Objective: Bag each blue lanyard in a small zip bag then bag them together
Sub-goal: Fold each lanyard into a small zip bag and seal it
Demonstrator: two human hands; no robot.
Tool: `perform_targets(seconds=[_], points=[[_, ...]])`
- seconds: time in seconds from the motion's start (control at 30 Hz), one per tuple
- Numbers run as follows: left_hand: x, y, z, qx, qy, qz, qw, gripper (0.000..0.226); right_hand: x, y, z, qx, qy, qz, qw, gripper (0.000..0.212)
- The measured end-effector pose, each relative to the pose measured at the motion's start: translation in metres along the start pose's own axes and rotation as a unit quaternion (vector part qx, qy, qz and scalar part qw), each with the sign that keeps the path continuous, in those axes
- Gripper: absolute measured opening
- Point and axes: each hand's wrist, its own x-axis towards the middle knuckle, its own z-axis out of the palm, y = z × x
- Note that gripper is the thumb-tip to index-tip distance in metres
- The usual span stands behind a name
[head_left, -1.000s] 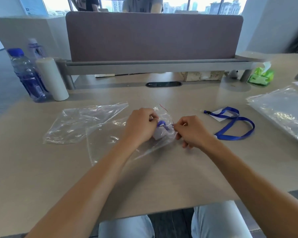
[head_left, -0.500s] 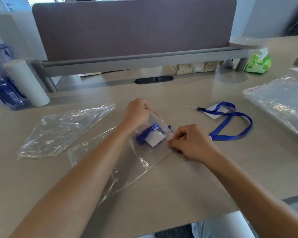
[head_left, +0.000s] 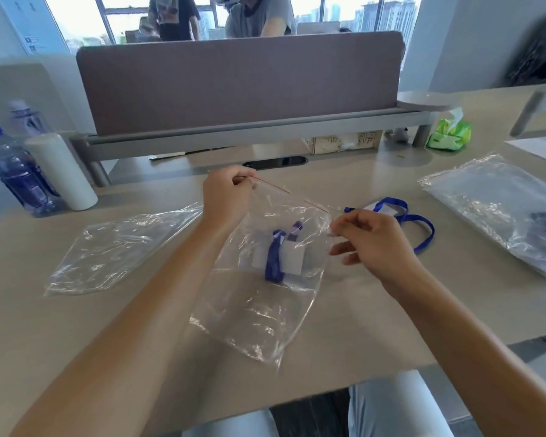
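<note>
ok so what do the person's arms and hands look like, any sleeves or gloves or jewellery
Both forearms are bare as far as the view shows: no sleeves reach into the picture. The left hand and right hand wear no gloves, and no ring, watch or bracelet is visible. Below the desk edge, light-coloured trousers cover the knees.

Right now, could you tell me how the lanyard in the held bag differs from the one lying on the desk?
The bagged lanyard is folded into a tight bundle; the loose lanyard lies spread in a loop. The bagged one sits inside the bag; the loose one lies bare on the desk. Both are blue with a white card.
</note>
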Motion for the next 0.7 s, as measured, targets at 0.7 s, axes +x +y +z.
perform_targets(seconds=[0.7], points=[[-0.010, 0.119, -0.048, -0.187, 0.100, 0.082, 0.974, 0.019, -0.017, -0.118, -0.096, -0.068, 0.062, -0.267, 0.959, 0.013]])
